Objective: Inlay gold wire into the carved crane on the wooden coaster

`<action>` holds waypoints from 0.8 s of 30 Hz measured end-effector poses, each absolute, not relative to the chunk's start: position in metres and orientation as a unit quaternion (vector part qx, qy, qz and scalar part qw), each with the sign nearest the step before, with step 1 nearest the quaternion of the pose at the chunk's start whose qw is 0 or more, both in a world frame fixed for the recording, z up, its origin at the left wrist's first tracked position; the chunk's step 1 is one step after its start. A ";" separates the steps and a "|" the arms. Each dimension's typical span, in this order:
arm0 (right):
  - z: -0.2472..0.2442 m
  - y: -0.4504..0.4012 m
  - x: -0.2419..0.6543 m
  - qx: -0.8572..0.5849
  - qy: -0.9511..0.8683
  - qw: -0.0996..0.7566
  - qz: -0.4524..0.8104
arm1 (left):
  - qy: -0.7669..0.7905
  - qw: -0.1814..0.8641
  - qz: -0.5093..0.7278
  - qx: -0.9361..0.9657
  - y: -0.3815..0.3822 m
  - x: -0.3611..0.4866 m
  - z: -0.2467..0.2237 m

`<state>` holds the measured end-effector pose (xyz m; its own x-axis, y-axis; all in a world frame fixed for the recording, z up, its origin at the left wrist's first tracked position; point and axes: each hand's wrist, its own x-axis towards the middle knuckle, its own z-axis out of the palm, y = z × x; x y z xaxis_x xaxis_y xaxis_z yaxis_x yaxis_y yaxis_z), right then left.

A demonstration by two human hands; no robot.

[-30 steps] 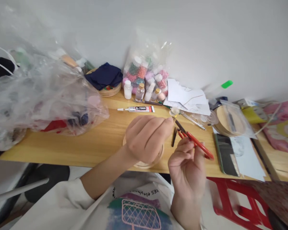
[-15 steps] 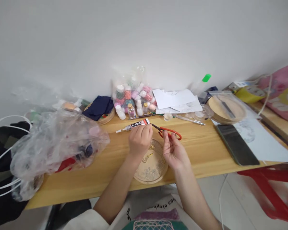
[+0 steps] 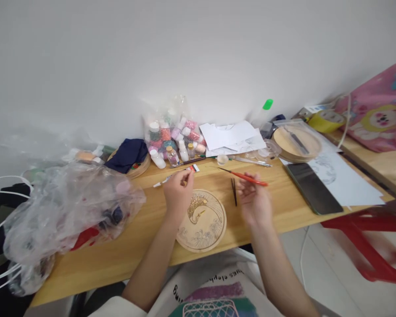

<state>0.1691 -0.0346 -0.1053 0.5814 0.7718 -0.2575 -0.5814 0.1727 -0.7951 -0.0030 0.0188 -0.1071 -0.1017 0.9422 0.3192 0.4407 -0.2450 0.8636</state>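
Just right of the centre of the frame, red-handled scissors (image 3: 251,178) are lying across the fingers of the right hand (image 3: 258,206), their dark tips pointing toward the upper left. That hand is closing loosely around the handles, palm partly turned up. Near the centre, the left hand (image 3: 179,193) is curling its fingers, with thumb and forefinger close together; whether they are pinching anything I cannot tell.

Below and between the hands, a round wooden disc (image 3: 203,224) with a line drawing and a gold-coloured crescent is resting on the table (image 3: 132,246), its left edge partly hidden by the left forearm. Dark tweezers (image 3: 234,192) are lying just beside the right hand. A glue tube (image 3: 194,168) is showing behind the left hand.

Farther out, a bag of small jars (image 3: 165,132) is standing at upper centre, a crumpled plastic bag (image 3: 69,207) is filling the lower left, and a phone (image 3: 315,189) is lying at right.
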 end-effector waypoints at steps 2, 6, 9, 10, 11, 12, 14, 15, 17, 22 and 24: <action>-0.096 -0.045 0.196 -0.529 -0.134 0.757 0.359 | 0.554 0.344 0.477 0.590 0.017 -0.008 -0.100; -0.076 -0.057 0.243 -0.758 -0.404 0.465 0.212 | 0.516 0.496 0.440 0.543 0.010 -0.017 -0.086; -0.069 -0.052 0.252 -0.813 -0.543 0.160 0.137 | 0.485 0.566 0.424 0.514 0.001 -0.018 -0.079; -0.070 -0.048 0.251 -0.809 -0.572 0.077 0.110 | 0.476 0.583 0.420 0.508 -0.003 -0.017 -0.076; -0.071 -0.044 0.249 -0.802 -0.590 0.026 0.093 | 0.468 0.596 0.415 0.503 -0.007 -0.017 -0.074; -0.073 -0.040 0.246 -0.797 -0.598 0.003 0.086 | 0.462 0.606 0.412 0.500 -0.011 -0.017 -0.071; -0.078 -0.031 0.241 -0.797 -0.598 -0.007 0.086 | 0.452 0.621 0.405 0.496 -0.019 -0.016 -0.067; -0.081 -0.027 0.240 -0.798 -0.596 -0.014 0.085 | 0.447 0.627 0.402 0.496 -0.022 -0.016 -0.065; -0.083 -0.020 0.237 -0.803 -0.590 -0.025 0.084 | 0.430 0.636 0.396 0.503 -0.028 -0.016 -0.061; -0.069 -0.025 0.223 -0.804 -0.587 0.047 0.078 | 0.396 0.634 0.389 0.538 -0.037 -0.013 -0.052; -0.057 -0.038 0.212 -0.737 -0.638 0.185 0.122 | 0.398 0.628 0.377 0.553 -0.040 -0.011 -0.047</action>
<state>0.2120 -0.0377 -0.0571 0.1557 0.9862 0.0565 0.8964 -0.1171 -0.4275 -0.0108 -0.0397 -0.0475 0.3994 0.9130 -0.0829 -0.0330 0.1047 0.9940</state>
